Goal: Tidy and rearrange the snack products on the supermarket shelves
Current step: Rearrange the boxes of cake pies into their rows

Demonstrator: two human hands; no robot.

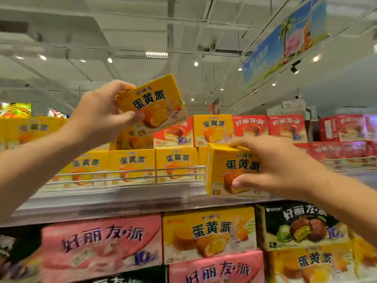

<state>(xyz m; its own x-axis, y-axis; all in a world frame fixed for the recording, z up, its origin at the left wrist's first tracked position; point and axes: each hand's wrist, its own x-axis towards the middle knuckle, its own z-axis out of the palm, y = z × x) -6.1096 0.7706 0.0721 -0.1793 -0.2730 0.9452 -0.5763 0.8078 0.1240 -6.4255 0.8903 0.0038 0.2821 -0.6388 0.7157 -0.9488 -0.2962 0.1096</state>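
a tilted yellow egg-yolk pie box (pixel 155 105) is pinched by the left hand (pixel 102 117) above the top shelf (pixel 122 199); a second yellow box (pixel 230 170) at the shelf's front edge is clamped by the right hand (pixel 273 166).

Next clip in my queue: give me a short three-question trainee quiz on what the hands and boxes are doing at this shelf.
1. True or false: the left hand holds a yellow box tilted, raised above the upper shelf's stacked boxes.
2. What does the right hand grip? A) a red box B) a second yellow box at the upper shelf's front edge C) the shelf rail
3. Fill in: on the lower shelf, the box right of the large yellow box is ____ in colour.

Key: 1 true. 2 B. 3 black, the black box.
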